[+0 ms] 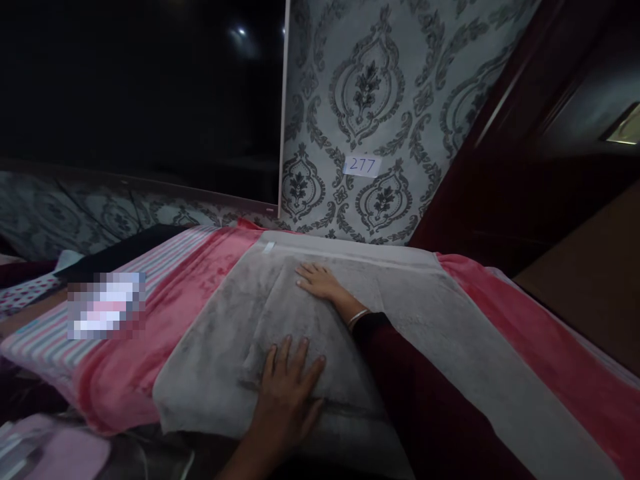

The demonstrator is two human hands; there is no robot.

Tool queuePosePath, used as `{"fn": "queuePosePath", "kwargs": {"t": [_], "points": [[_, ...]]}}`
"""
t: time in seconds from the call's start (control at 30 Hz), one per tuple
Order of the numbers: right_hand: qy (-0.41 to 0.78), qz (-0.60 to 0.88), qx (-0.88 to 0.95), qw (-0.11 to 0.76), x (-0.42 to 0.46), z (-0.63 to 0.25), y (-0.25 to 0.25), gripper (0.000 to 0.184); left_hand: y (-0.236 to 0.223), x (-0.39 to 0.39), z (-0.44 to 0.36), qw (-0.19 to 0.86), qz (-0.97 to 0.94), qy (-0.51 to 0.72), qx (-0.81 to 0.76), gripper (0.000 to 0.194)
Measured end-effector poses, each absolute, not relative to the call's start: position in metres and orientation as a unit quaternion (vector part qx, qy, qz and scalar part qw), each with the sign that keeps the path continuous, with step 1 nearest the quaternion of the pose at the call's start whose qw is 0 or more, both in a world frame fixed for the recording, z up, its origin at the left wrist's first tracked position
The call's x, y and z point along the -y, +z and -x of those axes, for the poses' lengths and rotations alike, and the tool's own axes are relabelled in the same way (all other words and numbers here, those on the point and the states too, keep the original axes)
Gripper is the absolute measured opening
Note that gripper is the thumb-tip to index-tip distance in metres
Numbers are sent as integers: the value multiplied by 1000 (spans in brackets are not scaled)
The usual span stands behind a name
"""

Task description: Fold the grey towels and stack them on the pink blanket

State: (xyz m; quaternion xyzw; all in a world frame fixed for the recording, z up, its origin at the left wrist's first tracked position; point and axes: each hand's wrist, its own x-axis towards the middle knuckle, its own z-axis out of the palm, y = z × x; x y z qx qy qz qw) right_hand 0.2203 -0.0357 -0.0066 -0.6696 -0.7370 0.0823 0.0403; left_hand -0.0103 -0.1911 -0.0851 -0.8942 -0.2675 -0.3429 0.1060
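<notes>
A grey towel (225,333) lies spread over a pink fleece blanket (540,333) on a bed. My left hand (290,387) rests flat on the near part of the towel, fingers spread. Farther away, my right hand (317,280) presses palm-down on a folded section of the same towel, its fingers stretched out toward the left. A bangle and a dark red sleeve (400,360) show at the right wrist. Neither hand holds anything.
A striped sheet (50,333) lies at the left of the bed, beside a dark item. Patterned wallpaper (370,100) with a small "277" label (362,165) stands behind. A dark window is at upper left, dark wooden furniture at right.
</notes>
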Motion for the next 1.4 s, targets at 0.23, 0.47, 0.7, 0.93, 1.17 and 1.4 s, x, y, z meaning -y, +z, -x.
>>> {"fn": "queuePosePath", "kwargs": {"t": [0.23, 0.47, 0.7, 0.93, 1.17, 1.4], "points": [[90, 712, 696, 30, 29, -208, 3, 61, -80, 194, 13, 95, 898, -332, 271, 59], [65, 609, 790, 34, 64, -174, -10, 67, -65, 175, 36, 110, 902, -304, 286, 55], [71, 628, 774, 17, 25, -172, -12, 68, -80, 175, 42, 143, 883, -285, 343, 65], [89, 666, 739, 37, -14, -169, -9, 65, -87, 174, 41, 117, 879, -301, 352, 61], [111, 649, 752, 26, 11, -170, 3, 63, -78, 171, 39, 115, 881, -293, 353, 52], [71, 609, 789, 43, 144, -197, -2, 65, -75, 166, 37, 87, 886, -303, 341, 49]]}}
